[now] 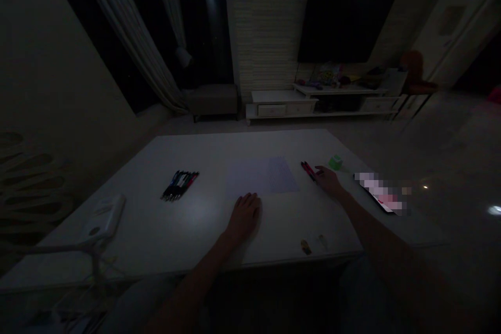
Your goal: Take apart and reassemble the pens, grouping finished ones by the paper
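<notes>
My left hand (246, 211) lies flat on the white table (188, 229), fingers stretched out, just below a pale sheet of paper (260, 175). My right hand (327, 181) reaches to the right of the sheet, its fingertips touching a couple of red pens (308, 170). Its fingers look loosely curled over the pens' near end; the dim light hides whether they grip. A small green object (335, 162) sits just beyond that hand.
A bundle of several dark pens (180, 185) lies at the left. A white device (105, 215) rests near the left edge, a flat blurred item (381, 193) at the right edge. Two small objects (313, 244) sit near the front edge. A TV stand (321, 102) is beyond.
</notes>
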The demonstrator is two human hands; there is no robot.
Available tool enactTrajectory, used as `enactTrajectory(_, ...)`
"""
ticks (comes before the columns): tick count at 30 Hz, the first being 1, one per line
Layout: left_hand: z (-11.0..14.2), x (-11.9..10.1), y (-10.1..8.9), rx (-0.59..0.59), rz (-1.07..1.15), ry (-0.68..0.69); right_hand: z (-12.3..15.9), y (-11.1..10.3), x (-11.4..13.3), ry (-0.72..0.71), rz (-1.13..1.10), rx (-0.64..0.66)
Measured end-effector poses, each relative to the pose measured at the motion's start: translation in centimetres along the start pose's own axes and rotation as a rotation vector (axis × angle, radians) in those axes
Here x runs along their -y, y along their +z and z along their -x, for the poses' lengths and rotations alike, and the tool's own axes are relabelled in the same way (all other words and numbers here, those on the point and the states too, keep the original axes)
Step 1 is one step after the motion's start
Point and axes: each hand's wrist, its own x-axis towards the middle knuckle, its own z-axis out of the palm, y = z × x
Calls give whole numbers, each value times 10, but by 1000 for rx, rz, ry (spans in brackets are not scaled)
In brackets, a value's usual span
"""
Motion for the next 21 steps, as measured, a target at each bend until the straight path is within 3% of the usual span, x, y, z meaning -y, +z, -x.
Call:
enactTrajectory(6,-10,16,-26,30,-18,-41,1,2,-12,-22,60,-52)
enactTrajectory(11,-14,80,-72,1,-23,-369,-1,5,-24,-87,107,-73)
enactTrajectory(15,3,141,-101,-35,-85,-605,-3,5,-27,-100,154,-81)
enactTrajectory(18,20,167,-107,-23,-107,-759,-4,4,-27,-103,156,-81)
enactTrajectory(21,31,176,-103,-3,-106,-842,-5,5,-27,-118,174,-102)
